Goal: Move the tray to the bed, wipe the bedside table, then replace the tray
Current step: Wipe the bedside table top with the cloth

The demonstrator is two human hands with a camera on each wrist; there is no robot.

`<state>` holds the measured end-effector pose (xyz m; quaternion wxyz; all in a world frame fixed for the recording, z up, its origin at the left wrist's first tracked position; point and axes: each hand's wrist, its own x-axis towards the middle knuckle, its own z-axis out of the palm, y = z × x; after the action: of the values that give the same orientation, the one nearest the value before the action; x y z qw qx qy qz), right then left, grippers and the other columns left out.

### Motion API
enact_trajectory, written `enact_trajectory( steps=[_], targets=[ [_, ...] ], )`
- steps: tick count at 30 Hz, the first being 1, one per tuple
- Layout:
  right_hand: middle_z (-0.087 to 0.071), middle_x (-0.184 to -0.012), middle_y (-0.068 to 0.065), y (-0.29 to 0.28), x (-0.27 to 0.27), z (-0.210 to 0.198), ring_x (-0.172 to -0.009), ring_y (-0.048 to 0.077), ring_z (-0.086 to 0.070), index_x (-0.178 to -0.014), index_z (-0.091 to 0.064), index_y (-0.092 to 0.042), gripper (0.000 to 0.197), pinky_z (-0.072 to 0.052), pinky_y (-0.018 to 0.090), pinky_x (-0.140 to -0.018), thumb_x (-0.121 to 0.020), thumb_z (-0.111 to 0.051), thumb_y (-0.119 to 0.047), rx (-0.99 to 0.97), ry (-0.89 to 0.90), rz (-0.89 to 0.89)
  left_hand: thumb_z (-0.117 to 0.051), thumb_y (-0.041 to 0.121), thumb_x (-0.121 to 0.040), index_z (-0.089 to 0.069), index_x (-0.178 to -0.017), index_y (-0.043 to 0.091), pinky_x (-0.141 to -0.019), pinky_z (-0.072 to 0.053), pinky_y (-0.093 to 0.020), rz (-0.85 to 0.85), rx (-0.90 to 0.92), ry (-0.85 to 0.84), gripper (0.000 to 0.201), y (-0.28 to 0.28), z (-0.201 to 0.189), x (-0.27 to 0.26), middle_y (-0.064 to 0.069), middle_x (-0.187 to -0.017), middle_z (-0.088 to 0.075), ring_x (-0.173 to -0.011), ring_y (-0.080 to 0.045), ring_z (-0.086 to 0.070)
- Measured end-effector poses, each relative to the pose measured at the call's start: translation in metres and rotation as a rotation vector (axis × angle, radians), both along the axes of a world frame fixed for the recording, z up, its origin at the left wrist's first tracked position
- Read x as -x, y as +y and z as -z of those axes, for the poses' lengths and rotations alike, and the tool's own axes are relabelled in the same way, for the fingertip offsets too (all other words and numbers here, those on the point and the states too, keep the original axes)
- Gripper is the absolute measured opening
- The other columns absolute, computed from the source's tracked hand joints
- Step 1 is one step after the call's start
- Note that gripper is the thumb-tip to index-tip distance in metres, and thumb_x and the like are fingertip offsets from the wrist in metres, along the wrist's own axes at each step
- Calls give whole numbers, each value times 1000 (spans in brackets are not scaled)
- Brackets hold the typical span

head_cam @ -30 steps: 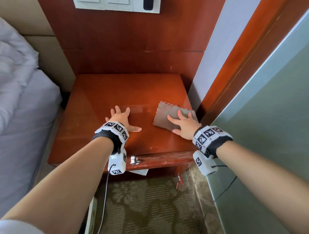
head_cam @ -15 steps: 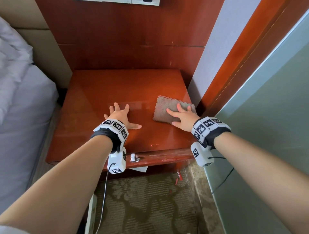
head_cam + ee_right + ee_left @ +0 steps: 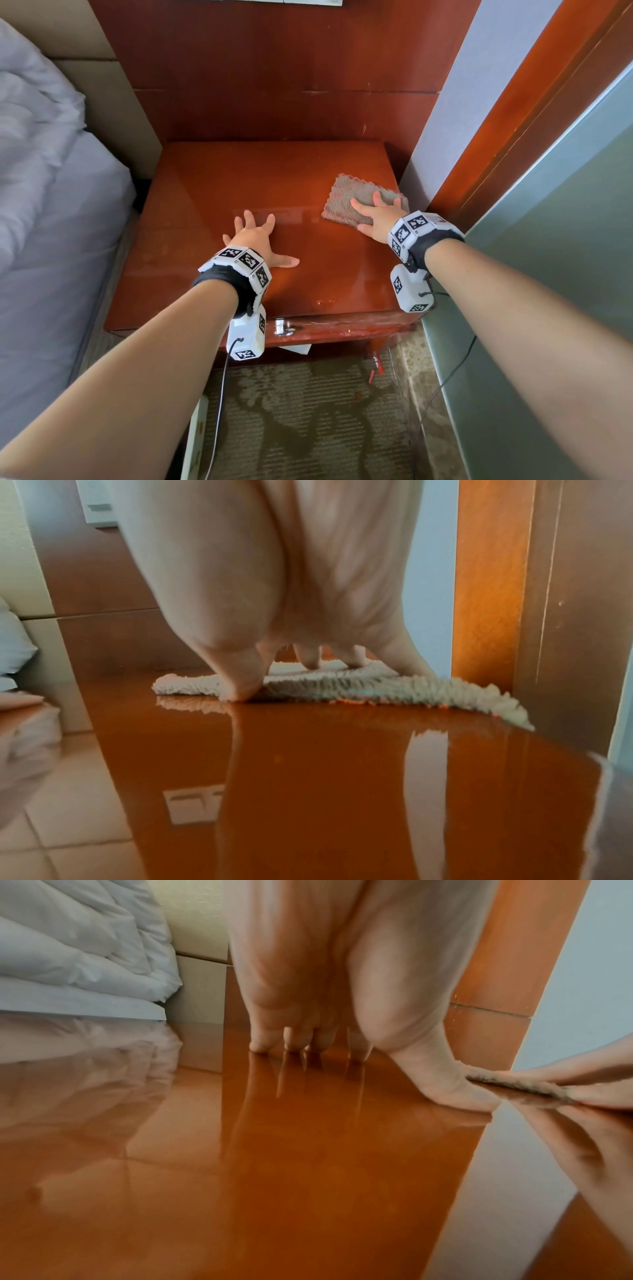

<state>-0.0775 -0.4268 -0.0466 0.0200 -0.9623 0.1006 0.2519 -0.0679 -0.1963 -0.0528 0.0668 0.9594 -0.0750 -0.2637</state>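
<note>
Two hands on the desk, wipe step in hand

Right hand [image 3: 375, 219] lies flat, fingers straight, pressing a grey cloth [image 3: 349, 198] onto the glossy red-brown desk [image 3: 212, 192]; no curl round the cloth, so this grip is apart, just pushing. Cloth sits under and ahead of that hand, close to the wall on its outer side. Left hand [image 3: 257, 240] is spread flat on bare desk, inward of the right, well apart from the cloth, holding nothing; likely bracing. Tray not in view; bed [image 3: 51, 205] lies beyond the left hand's outer side. My read: middle step, wiping. Next move probably calls for sweeping the cloth across toward the left hand, which must lift clear, then fetching the tray back.
</note>
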Motion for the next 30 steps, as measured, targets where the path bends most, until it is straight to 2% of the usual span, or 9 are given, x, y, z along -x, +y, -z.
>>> enact_trajectory(
  steps=[5, 14, 24, 26, 30],
  targets=[
    [8, -161, 3, 1, 5, -1, -143, 49, 6, -149, -4, -45, 54, 1, 51, -119, -101, -29, -41, -34, -9, 1, -64, 63, -74, 1, -153, 26, -118, -10, -55, 7, -3, 3, 108, 0, -1, 0, -14, -159, 12, -148, -33, 8],
    [10, -161, -1, 2, 40, -3, -144, 45, 12, -149, -4, -45, 55, -12, 45, -119, -102, -31, -35, -86, -3, -18, -64, 62, -74, 1, -153, 27, -117, -9, -55, 6, -8, -1, 108, -1, 0, -2, -13, -159, 13, -148, -33, 8],
    [11, -161, 0, 15, 82, -7, -144, 46, 11, -150, -3, -43, 55, -13, 48, -118, -103, -30, -35, -80, 19, -11, -63, 62, -75, -1, -153, 26, -117, -9, -56, 20, 1, -26, 106, 2, 3, -1, -15, -159, 12, -147, -34, 8],
    [12, -161, -2, 17, 90, -5, -144, 44, 13, -149, -2, -45, 55, -16, 51, -116, -102, -30, -36, -79, 27, 5, -63, 62, -75, -2, -153, 26, -117, -9, -56, 22, 1, -29, 105, 2, 3, 0, -16, -159, 11, -147, -34, 7],
    [15, -160, -5, 20, 107, -2, -145, 40, 14, -147, 0, -49, 55, -14, 67, -112, -102, -29, -38, -77, 55, 18, -62, 63, -76, -2, -153, 26, -117, -9, -56, 34, 2, -44, 105, 3, 3, 1, -16, -159, 10, -147, -35, 6]
  ],
)
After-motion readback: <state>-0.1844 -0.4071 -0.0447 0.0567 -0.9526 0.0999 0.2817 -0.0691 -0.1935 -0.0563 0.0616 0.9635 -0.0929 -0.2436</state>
